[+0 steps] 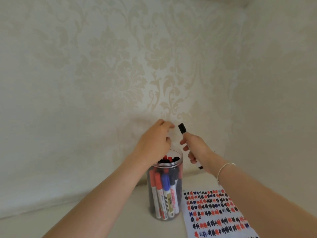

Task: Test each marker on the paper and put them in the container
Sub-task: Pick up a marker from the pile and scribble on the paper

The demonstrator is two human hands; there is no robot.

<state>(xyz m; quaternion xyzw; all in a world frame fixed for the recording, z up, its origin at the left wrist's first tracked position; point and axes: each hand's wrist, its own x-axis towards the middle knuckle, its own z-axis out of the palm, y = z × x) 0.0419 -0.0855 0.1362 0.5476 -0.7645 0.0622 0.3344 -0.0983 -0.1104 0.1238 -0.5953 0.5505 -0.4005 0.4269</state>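
A clear plastic container (165, 191) stands on the table, packed with several upright red, blue and black markers. My right hand (193, 146) grips a black-capped marker (182, 128) to the right of the container's mouth, cap pointing up and away. My left hand (154, 140) hovers just above the container's rim with loosely curled fingers and holds nothing that I can see. The white paper (217, 215) lies to the right of the container, covered in rows of red, black and blue test scribbles.
A cream wall (120, 66) with a floral pattern rises directly behind the container. The pale table surface (85, 219) stretches left of the container. A thin bracelet (223, 169) circles my right wrist.
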